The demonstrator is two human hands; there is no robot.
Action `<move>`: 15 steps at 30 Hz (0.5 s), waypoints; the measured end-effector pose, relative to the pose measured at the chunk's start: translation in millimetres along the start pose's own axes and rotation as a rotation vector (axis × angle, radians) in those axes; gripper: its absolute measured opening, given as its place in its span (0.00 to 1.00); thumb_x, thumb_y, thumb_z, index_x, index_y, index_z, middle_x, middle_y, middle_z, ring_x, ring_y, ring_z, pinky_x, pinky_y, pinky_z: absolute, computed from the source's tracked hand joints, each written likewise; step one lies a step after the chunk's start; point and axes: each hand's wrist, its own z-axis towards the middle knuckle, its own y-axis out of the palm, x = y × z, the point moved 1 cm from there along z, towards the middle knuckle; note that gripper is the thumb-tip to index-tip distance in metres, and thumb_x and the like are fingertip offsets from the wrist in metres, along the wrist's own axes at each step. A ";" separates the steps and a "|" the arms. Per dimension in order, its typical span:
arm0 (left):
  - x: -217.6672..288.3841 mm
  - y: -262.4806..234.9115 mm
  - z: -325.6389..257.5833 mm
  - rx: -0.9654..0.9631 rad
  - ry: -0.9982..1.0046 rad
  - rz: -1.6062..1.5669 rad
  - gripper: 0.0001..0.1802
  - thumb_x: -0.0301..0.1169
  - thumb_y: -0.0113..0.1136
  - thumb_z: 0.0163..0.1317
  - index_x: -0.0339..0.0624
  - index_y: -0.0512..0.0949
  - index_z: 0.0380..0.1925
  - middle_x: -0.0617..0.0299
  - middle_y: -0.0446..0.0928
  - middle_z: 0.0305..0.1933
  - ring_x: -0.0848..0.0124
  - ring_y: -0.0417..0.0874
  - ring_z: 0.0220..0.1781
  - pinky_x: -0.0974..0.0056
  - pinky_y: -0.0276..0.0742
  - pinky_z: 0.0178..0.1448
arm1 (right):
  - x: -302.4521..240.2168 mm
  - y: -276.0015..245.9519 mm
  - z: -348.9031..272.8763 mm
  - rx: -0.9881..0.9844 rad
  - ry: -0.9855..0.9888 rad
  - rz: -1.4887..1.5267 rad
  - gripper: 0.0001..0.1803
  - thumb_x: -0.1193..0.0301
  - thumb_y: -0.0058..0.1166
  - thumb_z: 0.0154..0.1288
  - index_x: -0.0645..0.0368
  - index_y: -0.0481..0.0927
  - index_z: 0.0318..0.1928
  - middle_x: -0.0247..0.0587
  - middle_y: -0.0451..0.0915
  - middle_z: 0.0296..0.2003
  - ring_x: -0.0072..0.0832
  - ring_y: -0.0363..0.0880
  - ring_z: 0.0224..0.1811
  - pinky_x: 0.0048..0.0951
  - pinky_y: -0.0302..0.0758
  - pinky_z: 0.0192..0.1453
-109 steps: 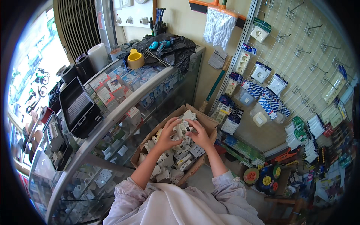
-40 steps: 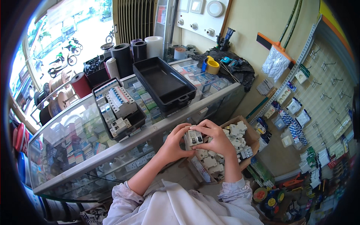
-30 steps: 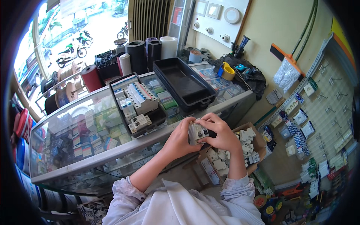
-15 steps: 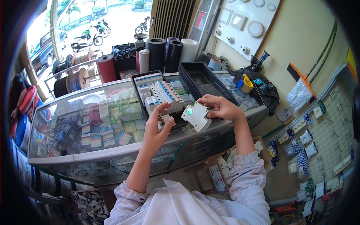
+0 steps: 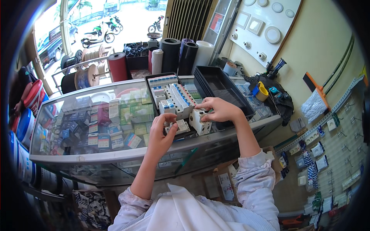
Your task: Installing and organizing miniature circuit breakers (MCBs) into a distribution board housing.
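A white miniature circuit breaker [image 5: 201, 124] stands tilted up at the front right of a black tray [image 5: 148, 89]. My right hand [image 5: 221, 110] is shut on its top, thumb and fingers pinching it. Just left of it, a short group of white breakers [image 5: 180, 127] lies at the tray's front. My left hand [image 5: 158, 131] is by that group's left end, thumb and forefinger apart and curved; whether it touches them I cannot tell. Behind, white breakers with blue switches [image 5: 178, 96] stand in rows in the tray.
The tray rests on a glass display counter [image 5: 77, 157] filled with small boxes. Stacked black trays [image 5: 216, 82] are to the right, beside yellow tape [image 5: 262, 91]. Rolls of sheeting [image 5: 169, 54] stand behind. An open carton [image 5: 225, 184] is below the counter.
The breaker in my right hand has turned from its broad flat side to a narrower face and come down to the tray's front. My left hand remains by the front breakers. The view has shifted slightly.
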 end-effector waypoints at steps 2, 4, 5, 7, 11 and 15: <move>-3.1 -1.3 -0.6 0.004 -0.007 -0.001 0.12 0.27 0.55 0.55 0.40 0.74 0.40 0.62 0.75 0.34 0.67 0.72 0.42 0.64 0.67 0.46 | -3.0 3.8 -0.7 -0.003 -0.008 -0.037 0.30 0.63 0.66 0.49 0.56 0.75 0.54 0.45 0.75 0.40 0.36 0.77 0.38 0.31 0.74 0.46; -5.1 -2.5 -1.6 0.007 -0.014 -0.003 0.12 0.27 0.55 0.55 0.39 0.74 0.40 0.61 0.74 0.32 0.67 0.72 0.40 0.64 0.67 0.47 | -2.9 9.9 -1.7 0.073 -0.007 -0.005 0.27 0.68 0.65 0.49 0.56 0.76 0.52 0.43 0.77 0.41 0.34 0.76 0.44 0.29 0.77 0.46; -6.6 -2.5 -2.3 0.008 -0.015 -0.002 0.12 0.27 0.55 0.55 0.39 0.74 0.40 0.61 0.74 0.32 0.67 0.72 0.40 0.64 0.67 0.47 | -3.1 14.1 -3.8 0.072 -0.008 -0.005 0.27 0.68 0.65 0.49 0.56 0.76 0.52 0.43 0.77 0.41 0.34 0.76 0.44 0.29 0.77 0.46; -9.5 -2.1 -3.7 0.011 0.023 0.006 0.12 0.26 0.56 0.55 0.39 0.74 0.40 0.60 0.74 0.32 0.66 0.72 0.40 0.63 0.67 0.48 | -2.3 19.3 -7.7 0.281 0.013 0.118 0.23 0.67 0.64 0.51 0.59 0.77 0.48 0.44 0.78 0.38 0.31 0.77 0.43 0.27 0.76 0.43; -10.6 0.1 -3.3 0.001 0.019 0.006 0.12 0.26 0.56 0.54 0.38 0.74 0.40 0.60 0.74 0.32 0.66 0.72 0.40 0.63 0.66 0.49 | 2.0 22.7 -8.9 0.285 0.197 0.233 0.19 0.67 0.63 0.53 0.61 0.76 0.45 0.44 0.79 0.38 0.27 0.79 0.39 0.27 0.76 0.40; -14.1 -1.8 -5.2 0.022 -0.012 -0.004 0.11 0.27 0.56 0.55 0.39 0.74 0.40 0.60 0.74 0.33 0.67 0.73 0.40 0.64 0.67 0.47 | -4.8 30.1 -22.2 0.355 0.255 0.379 0.20 0.67 0.62 0.56 0.61 0.74 0.47 0.44 0.79 0.38 0.25 0.80 0.38 0.27 0.77 0.40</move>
